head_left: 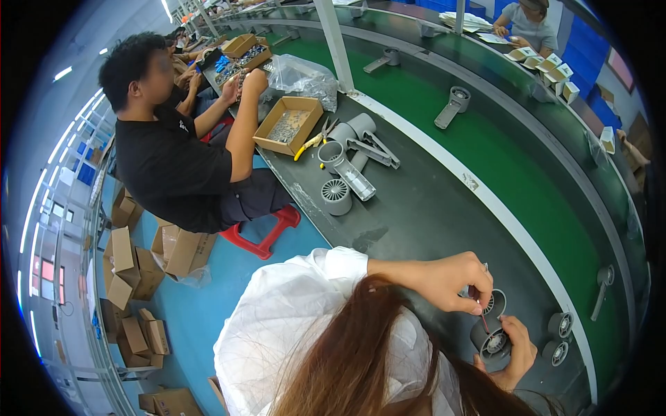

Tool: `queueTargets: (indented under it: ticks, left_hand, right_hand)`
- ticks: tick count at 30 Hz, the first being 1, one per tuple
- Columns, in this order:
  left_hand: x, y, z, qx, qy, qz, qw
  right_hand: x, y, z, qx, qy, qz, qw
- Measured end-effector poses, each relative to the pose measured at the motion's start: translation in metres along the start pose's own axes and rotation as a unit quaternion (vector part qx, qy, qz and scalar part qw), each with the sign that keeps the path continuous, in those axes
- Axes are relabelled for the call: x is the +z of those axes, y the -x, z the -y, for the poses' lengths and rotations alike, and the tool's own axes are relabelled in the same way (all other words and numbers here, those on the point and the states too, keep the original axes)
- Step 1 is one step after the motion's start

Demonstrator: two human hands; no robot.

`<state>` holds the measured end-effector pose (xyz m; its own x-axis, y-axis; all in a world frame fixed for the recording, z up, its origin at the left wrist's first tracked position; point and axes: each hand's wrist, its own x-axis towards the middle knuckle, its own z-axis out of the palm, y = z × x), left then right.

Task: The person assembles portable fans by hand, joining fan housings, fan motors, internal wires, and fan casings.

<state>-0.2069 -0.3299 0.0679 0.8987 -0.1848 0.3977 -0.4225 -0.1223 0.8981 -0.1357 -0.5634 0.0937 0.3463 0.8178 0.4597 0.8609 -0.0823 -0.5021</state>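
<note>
At the lower right of the bench, my right hand is wrapped around a grey round fan housing with its open end up. Above it, my left hand pinches a thin reddish strand that reaches down into the housing. Whether this is a wire or a slim tool I cannot make out. Just behind my left fingertips stands another grey fan part, partly hidden by them. Two small grey fan rounds lie to the right of my right hand.
Grey handheld fan bodies, a slatted round part and yellow-handled pliers lie farther up the bench. Near them are a cardboard tray of small parts and a seated co-worker. A green conveyor carrying fan bodies runs alongside.
</note>
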Motion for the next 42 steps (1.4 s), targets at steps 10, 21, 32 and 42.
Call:
queueTargets:
  ticks: [10, 21, 32, 42]
  left_hand:
    - [0.004, 0.000, 0.002, 0.012, -0.078, 0.052, 0.996]
    - [0.018, 0.003, 0.017, -0.230, 0.276, 0.058, 0.931]
    - [0.024, -0.002, 0.018, -0.235, 0.355, 0.011, 0.905]
    - [0.028, -0.004, 0.014, -0.230, 0.444, -0.033, 0.865]
  right_hand:
    - [-0.001, 0.001, 0.002, 0.006, -0.007, 0.005, 1.000]
    - [-0.001, 0.007, 0.004, 0.049, 0.021, -0.010, 0.999]
    - [0.019, 0.002, -0.003, 0.039, 0.059, -0.081, 0.994]
    - [0.025, 0.004, -0.002, 0.050, 0.140, -0.128, 0.981]
